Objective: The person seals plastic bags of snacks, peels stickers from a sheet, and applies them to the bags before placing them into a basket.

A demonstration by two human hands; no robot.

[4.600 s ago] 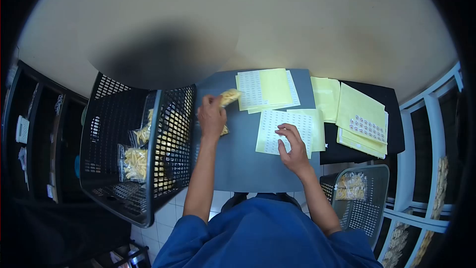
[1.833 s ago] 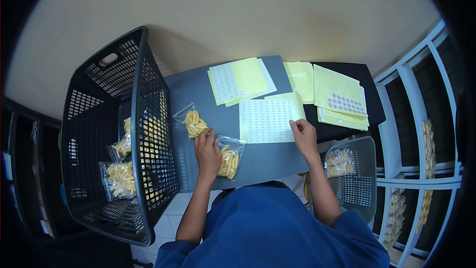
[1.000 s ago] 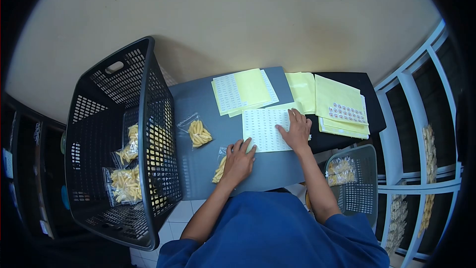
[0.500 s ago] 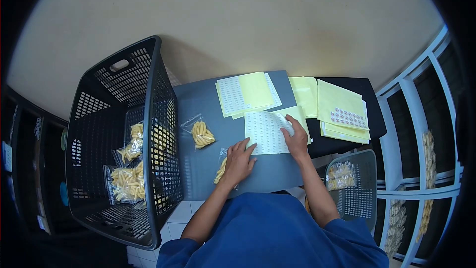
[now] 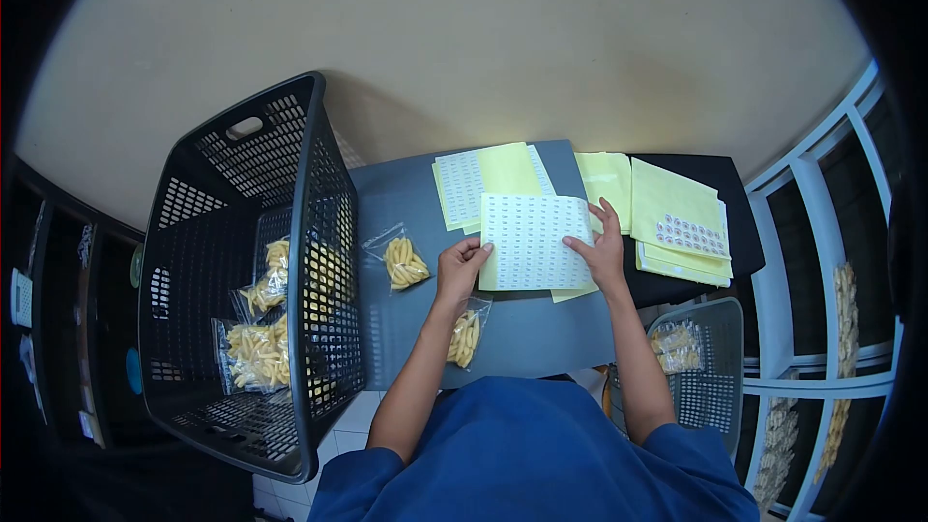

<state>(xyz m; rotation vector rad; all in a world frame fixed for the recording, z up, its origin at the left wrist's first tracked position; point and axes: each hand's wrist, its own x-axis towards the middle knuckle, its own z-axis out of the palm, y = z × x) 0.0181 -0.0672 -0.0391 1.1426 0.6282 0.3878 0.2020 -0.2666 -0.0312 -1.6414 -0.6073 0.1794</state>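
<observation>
My two hands, left hand (image 5: 463, 269) and right hand (image 5: 597, 244), pinch one label sheet (image 5: 536, 244) above the tabletop (image 5: 522, 338); two snack bags (image 5: 405, 263) lie nearby.

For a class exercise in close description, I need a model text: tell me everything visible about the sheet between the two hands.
The sheet looks like thin paper, roughly rectangular, with many small printed marks in neat rows and columns on a whitish face, and pale yellow margins. The marks are too small to read. It looks nearly flat, its face to the camera. The left hand grips its left edge and the right hand its right, over the grey table.
</observation>
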